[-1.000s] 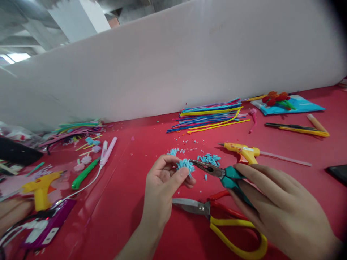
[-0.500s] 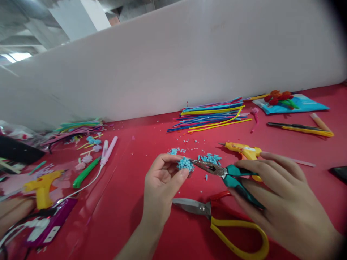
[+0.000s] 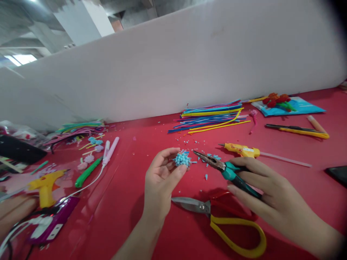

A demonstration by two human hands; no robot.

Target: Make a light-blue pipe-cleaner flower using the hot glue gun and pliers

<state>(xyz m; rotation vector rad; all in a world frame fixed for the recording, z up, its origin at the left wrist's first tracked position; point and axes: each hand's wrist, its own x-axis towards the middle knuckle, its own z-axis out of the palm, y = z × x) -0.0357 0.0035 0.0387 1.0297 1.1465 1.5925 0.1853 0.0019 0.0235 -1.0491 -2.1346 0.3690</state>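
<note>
Between thumb and fingers, my left hand (image 3: 162,180) pinches a fuzzy light-blue pom-pom-like ball (image 3: 182,159) made of small spikes. My right hand (image 3: 267,189) grips needle-nose pliers (image 3: 226,169) with teal and black handles. Their jaw tips are just right of the ball, apart from it, and the jaws look closed. Short blue cut pieces (image 3: 206,177) lie on the table behind and below the pliers. Scissors (image 3: 202,207) with one red and one yellow handle loop rest in front of both hands.
A yellow glue gun (image 3: 241,148) lies behind my right hand. Bundled pipe cleaners (image 3: 211,115) sit near the white partition (image 3: 173,65). On the left are a green-handled tool (image 3: 88,172), another yellow glue gun (image 3: 46,184), a purple power strip (image 3: 55,222) and a co-worker's arm (image 3: 17,209).
The pliers have drawn away from the blue ball, and their jaws look narrower. My left hand still holds the ball, slightly higher and turned. The camera view has shifted a little.
</note>
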